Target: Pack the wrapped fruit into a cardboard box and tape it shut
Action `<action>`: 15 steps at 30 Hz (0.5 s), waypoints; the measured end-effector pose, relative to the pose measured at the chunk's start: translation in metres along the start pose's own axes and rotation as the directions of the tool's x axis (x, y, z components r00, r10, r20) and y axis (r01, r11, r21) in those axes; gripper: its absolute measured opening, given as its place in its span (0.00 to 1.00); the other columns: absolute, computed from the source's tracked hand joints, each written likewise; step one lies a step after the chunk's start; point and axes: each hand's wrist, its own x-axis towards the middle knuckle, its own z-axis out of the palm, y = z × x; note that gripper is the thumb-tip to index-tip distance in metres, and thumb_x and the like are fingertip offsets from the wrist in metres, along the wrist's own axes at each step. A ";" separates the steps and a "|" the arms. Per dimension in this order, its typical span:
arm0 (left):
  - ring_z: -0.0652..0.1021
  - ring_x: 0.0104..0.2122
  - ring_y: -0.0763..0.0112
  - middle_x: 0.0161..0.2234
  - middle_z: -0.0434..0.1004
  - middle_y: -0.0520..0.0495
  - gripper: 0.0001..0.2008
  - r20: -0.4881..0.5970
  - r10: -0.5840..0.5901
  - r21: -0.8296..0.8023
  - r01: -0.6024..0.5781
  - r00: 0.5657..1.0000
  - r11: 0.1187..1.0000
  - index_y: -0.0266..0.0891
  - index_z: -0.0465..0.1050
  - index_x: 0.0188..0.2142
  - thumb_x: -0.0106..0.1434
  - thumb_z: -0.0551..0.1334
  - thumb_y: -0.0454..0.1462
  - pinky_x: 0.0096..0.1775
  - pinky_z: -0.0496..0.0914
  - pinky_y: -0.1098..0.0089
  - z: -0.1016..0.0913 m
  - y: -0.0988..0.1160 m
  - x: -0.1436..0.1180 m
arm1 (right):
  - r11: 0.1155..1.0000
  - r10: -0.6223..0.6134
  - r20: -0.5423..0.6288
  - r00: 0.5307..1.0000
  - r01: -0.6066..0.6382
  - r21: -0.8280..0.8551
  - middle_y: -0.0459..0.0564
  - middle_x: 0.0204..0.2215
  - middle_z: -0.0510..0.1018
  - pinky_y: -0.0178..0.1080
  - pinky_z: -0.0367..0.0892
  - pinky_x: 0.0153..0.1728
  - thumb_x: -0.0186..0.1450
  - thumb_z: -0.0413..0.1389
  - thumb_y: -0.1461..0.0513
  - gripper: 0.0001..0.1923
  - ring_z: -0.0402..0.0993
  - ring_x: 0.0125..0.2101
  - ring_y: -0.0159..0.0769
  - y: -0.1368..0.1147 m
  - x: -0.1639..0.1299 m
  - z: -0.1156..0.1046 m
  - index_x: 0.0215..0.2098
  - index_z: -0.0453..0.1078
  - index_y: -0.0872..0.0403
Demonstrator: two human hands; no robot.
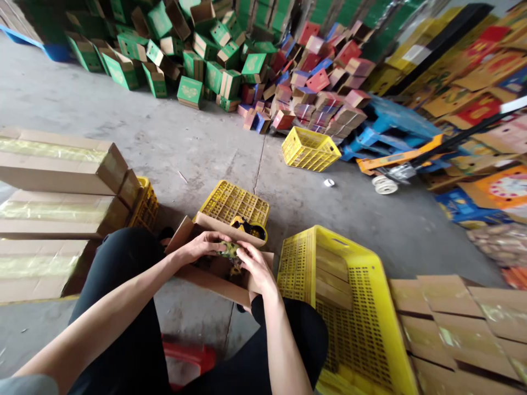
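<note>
Above an open cardboard box (209,281) between my knees, both hands hold a small item with a green, yellow and dark mottled pattern (228,249). Its kind I cannot make out. The fingers of my left hand (201,244) grip its left end, and those of my right hand (256,264) close on its right end. Dark contents show inside the box beneath, mostly hidden by my hands. Just beyond the box, a yellow and black object (242,223), perhaps a tape dispenser, rests on a yellow crate (226,197).
Right of my knee stands a large yellow crate (373,274) with flat cardboard pieces (331,274). Taped boxes are stacked at left (53,211) and right (461,329). Farther off are another yellow crate (307,153), an orange pallet jack (401,156) and heaped green cartons (189,90).
</note>
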 end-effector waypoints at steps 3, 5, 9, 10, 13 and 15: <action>0.83 0.44 0.61 0.48 0.85 0.43 0.30 0.048 0.042 -0.015 -0.042 0.998 0.999 0.42 0.81 0.56 0.53 0.81 0.41 0.46 0.75 0.66 0.001 -0.001 0.001 | 1.000 0.006 0.042 0.999 -0.006 0.019 0.49 0.49 0.84 0.43 0.77 0.45 0.59 0.71 0.49 0.25 0.82 0.43 0.42 0.002 0.000 0.000 0.53 0.81 0.45; 0.83 0.47 0.58 0.53 0.83 0.43 0.33 0.079 0.063 -0.038 -0.060 0.995 0.997 0.45 0.79 0.58 0.53 0.81 0.38 0.48 0.75 0.65 0.003 0.000 0.000 | 1.000 -0.029 0.043 0.999 0.029 -0.002 0.47 0.45 0.84 0.42 0.77 0.44 0.59 0.71 0.51 0.23 0.82 0.39 0.40 0.001 0.001 0.000 0.52 0.82 0.45; 0.81 0.53 0.54 0.59 0.79 0.42 0.38 0.058 0.016 -0.052 -0.013 0.998 0.999 0.48 0.75 0.62 0.52 0.81 0.38 0.51 0.76 0.61 0.006 0.004 -0.004 | 0.991 -0.118 0.028 0.993 0.120 -0.066 0.46 0.41 0.84 0.42 0.75 0.43 0.57 0.71 0.55 0.20 0.80 0.39 0.40 -0.002 0.002 -0.002 0.48 0.83 0.45; 0.81 0.54 0.53 0.60 0.78 0.41 0.38 0.040 -0.010 -0.058 0.012 0.999 0.998 0.48 0.74 0.62 0.53 0.81 0.39 0.51 0.77 0.60 0.007 0.004 -0.005 | 0.989 -0.130 0.033 0.991 0.132 -0.072 0.46 0.40 0.84 0.42 0.75 0.43 0.57 0.71 0.55 0.20 0.80 0.39 0.41 -0.002 0.002 -0.003 0.48 0.83 0.46; 0.81 0.56 0.49 0.61 0.77 0.38 0.36 -0.009 -0.081 -0.080 0.080 0.997 0.994 0.46 0.74 0.62 0.55 0.81 0.45 0.50 0.79 0.56 0.006 0.004 -0.006 | 0.986 -0.151 0.045 0.988 0.154 -0.068 0.47 0.39 0.84 0.43 0.74 0.43 0.56 0.71 0.56 0.20 0.80 0.38 0.42 -0.002 0.004 -0.005 0.47 0.84 0.47; 0.81 0.56 0.49 0.59 0.79 0.36 0.34 -0.017 -0.096 -0.069 0.094 0.995 0.993 0.43 0.76 0.59 0.56 0.80 0.48 0.49 0.79 0.57 0.004 0.004 -0.006 | 0.983 -0.163 0.046 0.986 0.166 -0.076 0.47 0.39 0.85 0.43 0.74 0.42 0.56 0.71 0.55 0.20 0.79 0.37 0.42 -0.002 0.004 -0.006 0.47 0.83 0.48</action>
